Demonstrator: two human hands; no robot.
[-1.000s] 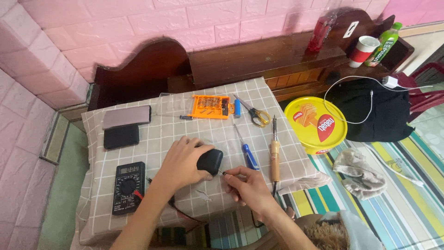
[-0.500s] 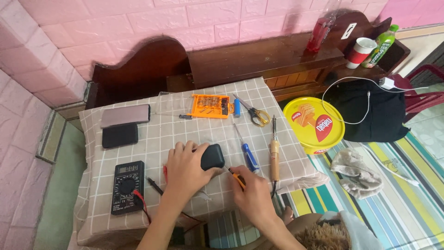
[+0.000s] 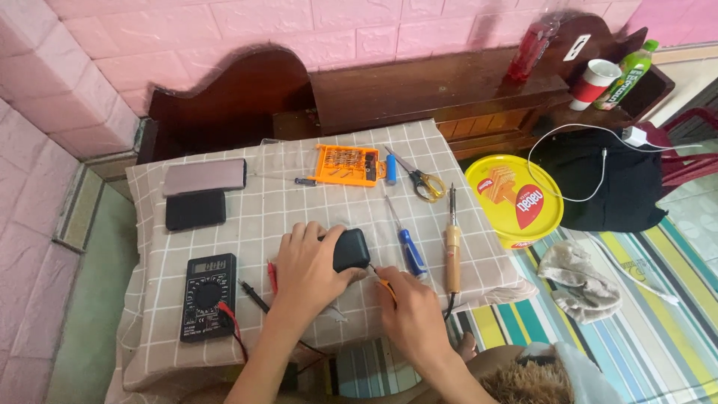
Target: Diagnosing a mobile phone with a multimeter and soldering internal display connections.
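A: What is held, nearest first?

B: A small orange tool [image 3: 386,286] is pinched in the right hand [image 3: 407,314], tip set against a black device [image 3: 350,249]. The device is clamped under the left hand [image 3: 305,271], at two o'clock from its palm, on the checked cloth [image 3: 299,202].

A: And containers farther off?

B: At twelve o'clock an orange bit case [image 3: 345,164] is seen, filled with bits. At two o'clock a yellow tin [image 3: 513,200] is shut.
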